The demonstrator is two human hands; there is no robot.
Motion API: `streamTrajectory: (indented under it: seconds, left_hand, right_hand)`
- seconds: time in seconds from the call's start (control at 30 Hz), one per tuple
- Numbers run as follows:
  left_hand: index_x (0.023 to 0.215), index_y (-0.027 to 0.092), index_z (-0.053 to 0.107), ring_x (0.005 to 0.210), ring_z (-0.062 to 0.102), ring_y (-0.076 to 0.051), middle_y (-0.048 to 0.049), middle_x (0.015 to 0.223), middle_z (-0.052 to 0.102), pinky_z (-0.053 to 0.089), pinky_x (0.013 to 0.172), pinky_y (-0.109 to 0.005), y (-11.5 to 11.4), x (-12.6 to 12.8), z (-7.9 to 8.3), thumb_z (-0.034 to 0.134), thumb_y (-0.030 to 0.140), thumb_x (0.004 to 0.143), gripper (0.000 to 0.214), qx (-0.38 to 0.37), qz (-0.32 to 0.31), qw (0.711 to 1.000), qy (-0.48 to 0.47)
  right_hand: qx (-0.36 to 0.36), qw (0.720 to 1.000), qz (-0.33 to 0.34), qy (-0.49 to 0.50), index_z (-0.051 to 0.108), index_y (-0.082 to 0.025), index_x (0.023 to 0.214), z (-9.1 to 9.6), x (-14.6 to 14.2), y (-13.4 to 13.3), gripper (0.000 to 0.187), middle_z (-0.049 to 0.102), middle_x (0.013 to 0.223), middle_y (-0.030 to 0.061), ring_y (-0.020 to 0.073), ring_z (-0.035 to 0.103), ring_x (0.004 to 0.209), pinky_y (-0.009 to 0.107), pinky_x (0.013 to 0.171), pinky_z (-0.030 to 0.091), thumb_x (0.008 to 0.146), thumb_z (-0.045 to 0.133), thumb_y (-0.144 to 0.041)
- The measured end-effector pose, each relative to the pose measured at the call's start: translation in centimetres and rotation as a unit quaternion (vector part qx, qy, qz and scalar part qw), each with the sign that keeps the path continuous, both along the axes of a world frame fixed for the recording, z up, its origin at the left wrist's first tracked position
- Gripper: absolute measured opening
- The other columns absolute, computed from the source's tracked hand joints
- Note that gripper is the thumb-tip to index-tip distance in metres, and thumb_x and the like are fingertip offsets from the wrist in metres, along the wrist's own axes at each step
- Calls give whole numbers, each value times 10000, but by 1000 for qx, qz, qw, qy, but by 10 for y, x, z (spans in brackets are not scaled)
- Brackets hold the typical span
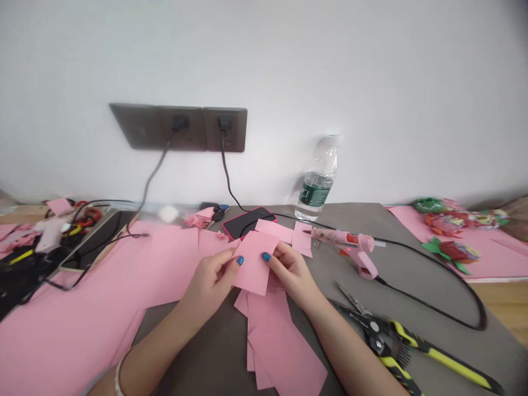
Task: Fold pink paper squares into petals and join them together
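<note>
A small pink paper square is held up over the grey table between both hands. My left hand pinches its left edge, thumb on top. My right hand pinches its right edge, thumb also on top. Below the hands lies a loose stack of pink paper pieces. More pink squares rest just beyond the held one.
A pink glue gun lies to the right, its black cord looping round. Yellow-handled cutters lie at the near right. A large pink sheet covers the left. A phone, a water bottle and paper flowers stand further back.
</note>
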State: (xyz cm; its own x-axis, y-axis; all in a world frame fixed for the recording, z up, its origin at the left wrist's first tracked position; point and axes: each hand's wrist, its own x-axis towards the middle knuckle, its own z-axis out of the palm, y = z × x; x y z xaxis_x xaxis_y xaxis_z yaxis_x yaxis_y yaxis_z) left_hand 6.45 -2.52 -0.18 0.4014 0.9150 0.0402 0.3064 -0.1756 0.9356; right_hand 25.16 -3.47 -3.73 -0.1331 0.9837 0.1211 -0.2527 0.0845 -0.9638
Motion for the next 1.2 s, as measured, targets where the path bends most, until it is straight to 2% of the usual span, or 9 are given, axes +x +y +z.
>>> streamTrajectory:
  seconds: [0.2, 0.27, 0.37, 0.5, 0.63, 0.77, 0.9, 1.07, 1.2]
  left_hand:
    - [636, 185, 435, 601, 377, -118, 45, 619, 354, 297, 548, -224, 1, 0, -2, 552, 300, 912, 322, -11, -10, 1000, -3]
    - [633, 182, 456, 588, 391, -116, 45, 615, 382, 303, 533, -218, 1, 1, -4, 570, 323, 910, 331, -31, -5, 999, -16]
    - [604, 180, 465, 540, 387, -111, 45, 577, 395, 299, 492, -216, 1, 2, -6, 567, 388, 913, 386, -67, 23, 997, -36]
    - [646, 171, 544, 525, 454, -116, 32, 583, 484, 400, 519, -228, 0, 6, -6, 572, 436, 908, 373, -164, 11, 978, -131]
    - [638, 173, 574, 548, 541, -134, 18, 563, 535, 466, 552, -236, -2, 7, -7, 554, 406, 924, 369, -217, 15, 958, -185]
    - [839, 163, 665, 695, 651, -186, -42, 748, 681, 545, 645, -284, -3, 6, -5, 533, 401, 943, 292, -202, -8, 962, -184]
    - [1035, 186, 635, 855, 681, -209, -61, 924, 713, 557, 742, -296, 1, 0, -5, 585, 331, 930, 186, -67, -5, 992, -106]
    - [955, 204, 596, 723, 629, -137, 6, 818, 636, 505, 636, -220, 12, -11, -6, 592, 269, 924, 72, 60, 47, 996, -47]
    - [834, 196, 528, 557, 582, -97, 44, 674, 581, 494, 553, -200, 13, -10, -2, 546, 322, 964, 182, 29, 59, 992, -107]
  right_hand:
    - [44, 994, -91, -51, 589, -230, 790, 1, 0, 1, 251, 581, 731, 4, 179, 547, 678, 282, 631, 455, 894, 672, -443]
    - [65, 992, -85, -73, 614, -237, 839, 2, 0, 0, 181, 591, 753, 15, 187, 557, 683, 290, 612, 459, 913, 649, -398]
    - [167, 968, -104, -152, 680, -245, 904, 4, 0, -3, 88, 642, 916, 70, 228, 622, 845, 342, 702, 515, 935, 598, -250]
    - [311, 907, -131, -252, 746, -313, 1065, 4, 0, -6, 384, 644, 1237, 98, 265, 640, 1088, 449, 877, 555, 915, 496, -62]
    - [358, 878, -117, -297, 696, -378, 1239, 2, 0, -9, 587, 610, 1388, 67, 255, 632, 1197, 454, 916, 575, 904, 416, 14]
    - [341, 892, -85, -284, 640, -343, 1337, 2, 0, -10, 603, 678, 1324, 82, 245, 668, 1177, 424, 929, 582, 915, 390, 6]
    - [271, 929, -90, -234, 701, -298, 1257, 4, 1, -10, 499, 755, 1191, 73, 253, 712, 1101, 406, 912, 585, 929, 415, -53]
    - [126, 975, -77, -168, 751, -251, 1077, 4, 1, -8, 235, 784, 971, 72, 257, 733, 838, 346, 706, 572, 946, 557, -259]
    - [33, 996, -45, -68, 685, -252, 1041, 3, 1, -5, 214, 718, 831, 35, 204, 645, 669, 277, 560, 482, 869, 694, -379]
